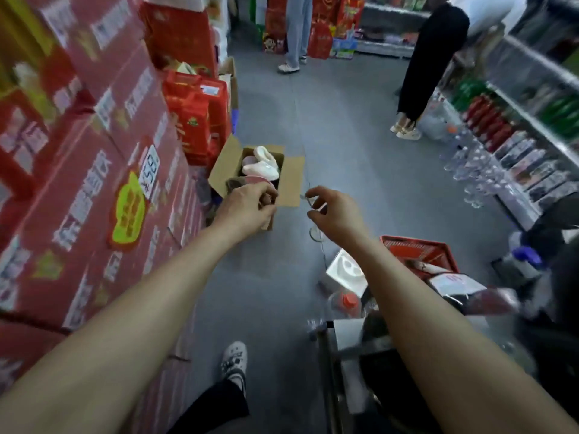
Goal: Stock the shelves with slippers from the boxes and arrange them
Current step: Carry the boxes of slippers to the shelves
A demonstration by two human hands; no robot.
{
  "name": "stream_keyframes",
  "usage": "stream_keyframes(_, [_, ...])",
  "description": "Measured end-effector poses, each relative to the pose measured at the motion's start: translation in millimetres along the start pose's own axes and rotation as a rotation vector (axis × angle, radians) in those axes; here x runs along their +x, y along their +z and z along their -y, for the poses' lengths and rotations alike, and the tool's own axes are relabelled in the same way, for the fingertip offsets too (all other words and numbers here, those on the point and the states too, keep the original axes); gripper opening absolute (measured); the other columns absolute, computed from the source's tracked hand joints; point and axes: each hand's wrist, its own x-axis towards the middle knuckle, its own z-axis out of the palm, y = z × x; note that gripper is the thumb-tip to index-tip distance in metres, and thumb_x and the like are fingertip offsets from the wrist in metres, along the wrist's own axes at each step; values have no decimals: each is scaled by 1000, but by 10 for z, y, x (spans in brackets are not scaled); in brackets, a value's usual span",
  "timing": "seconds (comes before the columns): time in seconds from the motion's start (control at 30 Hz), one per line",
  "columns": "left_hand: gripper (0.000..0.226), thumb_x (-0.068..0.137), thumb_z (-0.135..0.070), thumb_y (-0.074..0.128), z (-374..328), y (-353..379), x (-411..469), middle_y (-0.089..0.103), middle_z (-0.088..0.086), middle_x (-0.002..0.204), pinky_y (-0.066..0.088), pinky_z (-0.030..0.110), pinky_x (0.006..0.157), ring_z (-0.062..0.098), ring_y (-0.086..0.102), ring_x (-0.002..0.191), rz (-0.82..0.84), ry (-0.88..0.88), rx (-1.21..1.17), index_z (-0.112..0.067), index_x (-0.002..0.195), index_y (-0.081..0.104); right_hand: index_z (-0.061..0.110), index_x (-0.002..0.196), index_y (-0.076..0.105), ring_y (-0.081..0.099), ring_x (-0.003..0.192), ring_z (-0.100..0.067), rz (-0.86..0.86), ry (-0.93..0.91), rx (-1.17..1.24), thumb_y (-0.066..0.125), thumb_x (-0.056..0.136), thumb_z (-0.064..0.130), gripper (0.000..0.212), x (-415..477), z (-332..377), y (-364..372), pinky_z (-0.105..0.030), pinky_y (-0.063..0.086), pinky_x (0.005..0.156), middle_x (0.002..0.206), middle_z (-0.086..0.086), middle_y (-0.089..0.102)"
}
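An open cardboard box (pixel 289 180) stands on the grey floor against the red cartons. White slippers (pixel 263 166) and pink ones lie inside it, with a darker pair near its front. My left hand (pixel 247 208) reaches over the box's near edge, fingers curled; whether it grips anything I cannot tell. My right hand (pixel 333 211) hovers just right of the box, fingers pinched around a thin clear plastic piece (pixel 310 200), blurred.
Stacked red cartons (pixel 94 183) wall the left side. A red basket (pixel 419 252) and packaged goods sit at lower right. Shelves with bottles (pixel 488 142) line the right. Two people stand in the aisle beyond. My own foot (pixel 233 360) is below.
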Motion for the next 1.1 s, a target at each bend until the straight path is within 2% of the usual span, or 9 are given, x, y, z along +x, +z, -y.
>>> stream_keyframes(0.17, [24, 85, -32, 67, 165, -55, 1360, 66, -14, 94, 45, 27, 71, 7, 57, 84, 52, 29, 56, -32, 109, 65, 26, 116, 67, 66, 88, -21, 7, 39, -35, 67, 82, 15, 36, 1307, -100, -144, -33, 52, 83, 97, 1, 70])
stream_keyframes(0.27, [23, 86, -31, 65, 222, 11, 2114, 63, -13, 90, 49, 30, 74, 9, 58, 81, 72, 29, 40, -31, 108, 65, 25, 119, 66, 65, 89, -19, 32, 38, -52, 66, 85, 15, 35, 2036, -260, -236, -31, 51, 83, 101, 2, 68])
stream_keyframes(0.47, [20, 84, -28, 62, 325, 225, 3619, 62, -18, 86, 52, 38, 81, 11, 60, 81, 58, 11, 46, -35, 103, 62, 27, 118, 66, 63, 87, -18, 90, -32, -68, 65, 86, 14, 35, 3630, -683, -369, -36, 54, 81, 100, 5, 65])
stream_keyframes(0.6, [18, 84, -26, 64, 364, 283, 4495, 64, -15, 88, 52, 39, 81, 11, 61, 85, 17, -76, 18, -41, 94, 58, 27, 119, 66, 63, 87, -17, 153, -125, -93, 65, 86, 14, 35, 4717, -896, -514, -36, 54, 83, 99, 6, 66])
stream_keyframes(0.7, [19, 85, -25, 64, 475, 315, 5084, 65, -14, 90, 51, 39, 83, 11, 61, 87, -20, -138, 13, -32, 102, 63, 28, 118, 66, 62, 86, -15, 211, -187, -126, 64, 87, 14, 34, 5474, -967, -575, -36, 54, 84, 99, 6, 66])
stream_keyframes(0.77, [21, 85, -28, 65, 573, 320, 5423, 64, -15, 90, 51, 37, 84, 9, 61, 86, -50, -188, 1, -32, 105, 64, 27, 117, 67, 63, 87, -16, 257, -230, -139, 63, 86, 14, 34, 5953, -977, -552, -36, 53, 85, 100, 5, 67])
stream_keyframes(1.1, [23, 85, -22, 63, 1338, 223, 6675, 62, -13, 88, 48, 31, 81, 11, 58, 80, -216, -501, -44, -30, 107, 63, 28, 114, 67, 64, 83, -17, 511, -536, -185, 67, 80, 17, 36, 7998, -573, 133, -37, 54, 80, 93, 7, 66])
